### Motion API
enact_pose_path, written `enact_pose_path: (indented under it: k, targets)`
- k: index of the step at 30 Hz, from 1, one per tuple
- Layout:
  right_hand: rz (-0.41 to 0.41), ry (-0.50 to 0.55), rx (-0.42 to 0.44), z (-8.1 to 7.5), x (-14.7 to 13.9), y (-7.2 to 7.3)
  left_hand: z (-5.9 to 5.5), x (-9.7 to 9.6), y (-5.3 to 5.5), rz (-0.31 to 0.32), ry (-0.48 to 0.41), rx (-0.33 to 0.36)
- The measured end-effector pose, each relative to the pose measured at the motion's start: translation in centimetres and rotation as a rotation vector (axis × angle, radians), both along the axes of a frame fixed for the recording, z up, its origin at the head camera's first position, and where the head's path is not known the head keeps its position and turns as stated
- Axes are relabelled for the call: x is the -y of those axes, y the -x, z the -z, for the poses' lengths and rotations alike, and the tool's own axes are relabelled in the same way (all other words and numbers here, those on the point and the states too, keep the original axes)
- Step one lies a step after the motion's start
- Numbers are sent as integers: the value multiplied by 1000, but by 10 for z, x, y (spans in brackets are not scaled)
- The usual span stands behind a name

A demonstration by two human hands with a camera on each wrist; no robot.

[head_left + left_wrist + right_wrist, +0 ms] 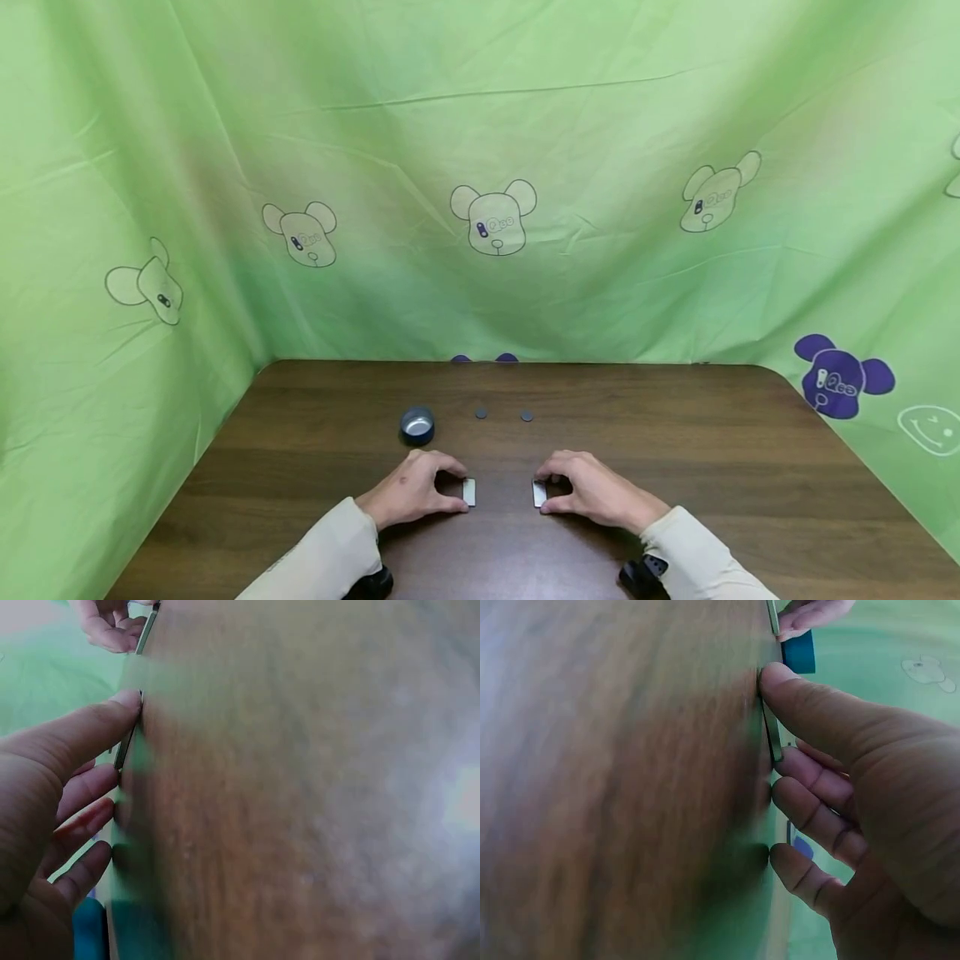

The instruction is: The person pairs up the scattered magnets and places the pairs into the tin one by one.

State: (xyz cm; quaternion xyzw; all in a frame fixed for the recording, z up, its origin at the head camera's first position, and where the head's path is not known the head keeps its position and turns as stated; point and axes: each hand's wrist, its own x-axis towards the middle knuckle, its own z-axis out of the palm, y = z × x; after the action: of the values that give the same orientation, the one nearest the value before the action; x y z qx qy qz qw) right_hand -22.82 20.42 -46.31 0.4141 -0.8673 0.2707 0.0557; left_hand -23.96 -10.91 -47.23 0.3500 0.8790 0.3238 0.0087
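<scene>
Pinches a white tile (pixel 469 492) between thumb and fingers of the left hand (pixel 416 490), just left of centre in the lower part of the head view. Grips a second tile (pixel 540 494) likewise with the right hand (pixel 596 492), a little right of centre. Holds the hands apart, facing each other across a stretch of wooden tabletop (pixel 675 442). Clasps each tile by opposite ends; hard to say from the blurred wrist views whether quite flat on the wood. Wears pale sleeves (pixel 333 546), running off at the bottom edge, with a black device (pixel 645 577) under the right one. Has a dark round dish (pixel 417 442) just above the left hand, then, to its right, one small disc (pixel 481 413) and another disc (pixel 527 417), near each other. Ends in a green curtain (pixel 375 125) across the upper frame, printed with bear heads (pixel 498 223).
</scene>
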Motion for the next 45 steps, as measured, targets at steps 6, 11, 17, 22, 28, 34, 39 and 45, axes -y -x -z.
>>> enact_pose_path:
  k: [6, 11, 17, 22, 28, 34, 39, 45]
  targets:
    - [-1, 18, 23, -1, 5, 1, 0, -5, 1, -6, -20, 20]
    - [-7, 21, 50, -1, 12, 3, 0, -9, 3, -5, -27, 13]
    - [-8, 19, 68, -1, 19, 5, 1, -15, 4, -5, -34, 21]
    - [-6, 11, 71, -2, 22, 6, 0, -20, 5, -22, -32, 32]
    - [-2, -1, 85, -2, 29, 7, 0, -26, 6, -17, -29, 27]
    - [5, -13, 100, -1, 38, 7, 1, -32, 5, -13, -25, 17]
    - [10, -28, 114, 0, 44, 7, 2, -36, 5, -9, -25, 25]
    - [45, -28, 170, -2, 44, 6, 2, -31, 7, -5, -72, 62]
